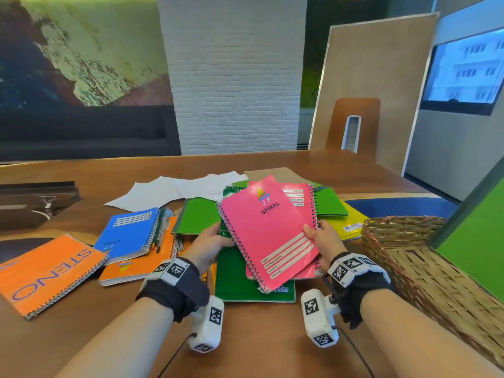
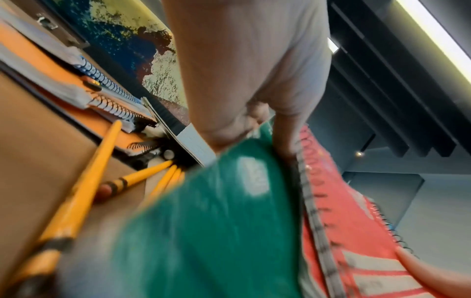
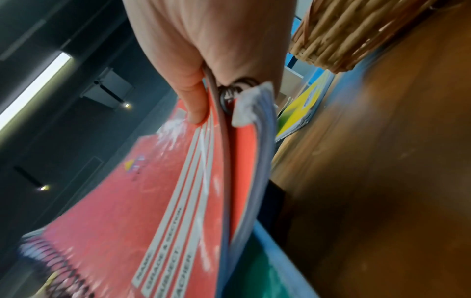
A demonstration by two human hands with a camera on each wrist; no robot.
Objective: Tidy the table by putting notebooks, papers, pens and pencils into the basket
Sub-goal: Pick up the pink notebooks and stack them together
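Observation:
Two pink spiral notebooks [image 1: 268, 227] lie stacked on a dark green notebook [image 1: 253, 282] at the middle of the table. My left hand [image 1: 216, 237] grips the stack's left edge, fingers curled round the green cover [image 2: 216, 221]. At the right edge my right hand [image 1: 319, 236] pinches the pink notebooks [image 3: 142, 191], thumb on top. Whether the stack is off the table I cannot tell. The wicker basket [image 1: 403, 222] stands just right of my right hand. Around lie a blue notebook [image 1: 131, 230], orange notebooks [image 1: 49, 271], pens [image 1: 161, 230], white papers [image 1: 174, 192] and yellow pencils [image 2: 84, 191].
Green folders [image 1: 199, 214] and a yellow notebook [image 1: 351, 225] lie behind the stack. A green board [image 1: 474, 246] rises at the basket's right side. A dark tray [image 1: 32, 200] sits at the far left, a chair [image 1: 354, 124] beyond the table's far edge.

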